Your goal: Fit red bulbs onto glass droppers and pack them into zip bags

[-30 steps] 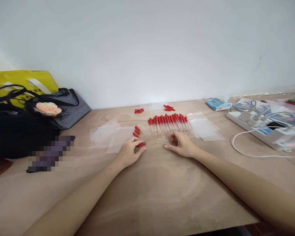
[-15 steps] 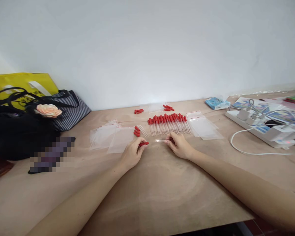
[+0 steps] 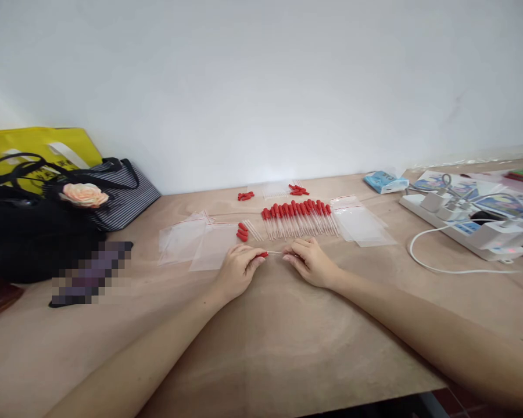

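Fingers of both hands are closed in a pinch, nearer me than the landmark, a slanting row of slender, clear tubes with red, bulb-shaped tops (image 3: 300, 222). With my left hand (image 3: 237, 270) I grip a red, rounded, rubber-looking cap (image 3: 265, 254), thumb against fingers, only its tip showing. With my right hand (image 3: 309, 262) I hold a thin, straight, clear tube (image 3: 275, 252) between thumb and fingertips, its free part pointing left to the cap. I cannot tell whether the tube's end is inside the cap or merely touching it. Cap and tube both lie on my side of the row.

Just left of the row: several loose clear tubes (image 3: 255, 230) and, beside them, three loose red caps (image 3: 242, 232). Farther left: flat, clear plastic bags with red-lined edges (image 3: 213, 247), overlapping. Right of the row, just beside it: a second stack of clear bags (image 3: 368, 229); well to the right, a white, oblong power strip (image 3: 448, 227). Beyond the row: two small heaps of red caps (image 3: 245, 197).
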